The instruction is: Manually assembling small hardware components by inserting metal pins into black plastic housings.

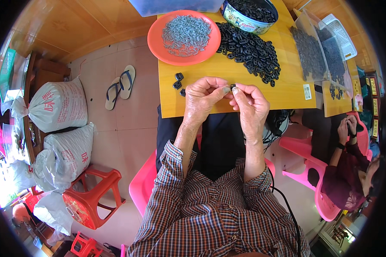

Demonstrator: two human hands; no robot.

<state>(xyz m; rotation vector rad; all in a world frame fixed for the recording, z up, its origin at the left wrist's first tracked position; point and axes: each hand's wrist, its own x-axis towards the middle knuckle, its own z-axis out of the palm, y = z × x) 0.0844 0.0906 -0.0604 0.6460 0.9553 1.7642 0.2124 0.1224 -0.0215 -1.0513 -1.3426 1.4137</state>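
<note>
My right hand (252, 105) pinches a small black plastic piece (233, 86) between thumb and fingers, just over the table's near edge. Close against it, my left hand (205, 96) has its thumb and forefinger pressed together. Whatever lies in that left pinch is too small to make out. Beyond my hands, an orange-red plate (155, 40) holds a heap of small grey metal springs (186, 35). To its right spreads a pile of black oval plastic pieces with holes (255, 55). Three small black cord-lock-like parts (178, 77) sit left of my left hand.
A round tin (244, 23) of black pieces and clear bins (309, 47) of dark parts stand on the yellow table (296, 92). Another person (343, 171) sits at right on a pink chair. White sacks (60, 105), a red stool (94, 192) and flip-flops (126, 81) are at left.
</note>
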